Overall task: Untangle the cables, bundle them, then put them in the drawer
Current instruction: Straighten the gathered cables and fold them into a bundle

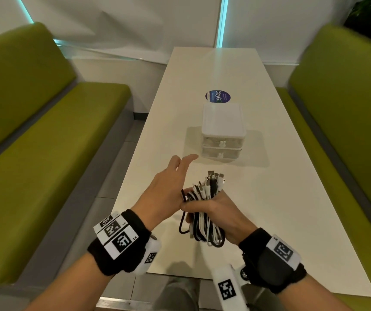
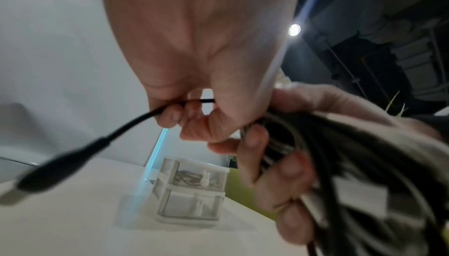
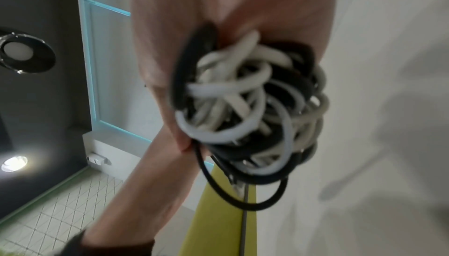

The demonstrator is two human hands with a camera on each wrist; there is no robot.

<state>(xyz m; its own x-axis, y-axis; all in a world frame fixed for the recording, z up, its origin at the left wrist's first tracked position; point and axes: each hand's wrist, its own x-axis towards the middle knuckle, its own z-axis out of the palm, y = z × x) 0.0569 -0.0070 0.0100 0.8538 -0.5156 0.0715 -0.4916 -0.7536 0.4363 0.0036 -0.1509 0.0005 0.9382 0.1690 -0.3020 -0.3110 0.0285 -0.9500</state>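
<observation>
My right hand (image 1: pixel 221 213) grips a bundle of black and white cables (image 1: pixel 204 221) above the near part of the white table (image 1: pixel 281 198), with the plugs (image 1: pixel 213 178) fanning out towards the far side. The coils look blurred in the right wrist view (image 3: pixel 243 106). My left hand (image 1: pixel 168 185) is just left of the bundle. Its thumb and a curled finger pinch one black cable (image 2: pixel 136 121), whose plug (image 2: pixel 55 169) dangles free, while two fingers point forward. Beyond the hands stands a small white two-drawer unit (image 1: pixel 222 133) with both drawers closed; cables show inside its upper drawer (image 2: pixel 192 177).
A round blue sticker (image 1: pixel 217 96) lies on the table behind the drawer unit. Green benches run along the left (image 1: pixel 45 153) and right (image 1: pixel 348 108) sides. The table's near edge is below my wrists, and a white wall closes off the far end.
</observation>
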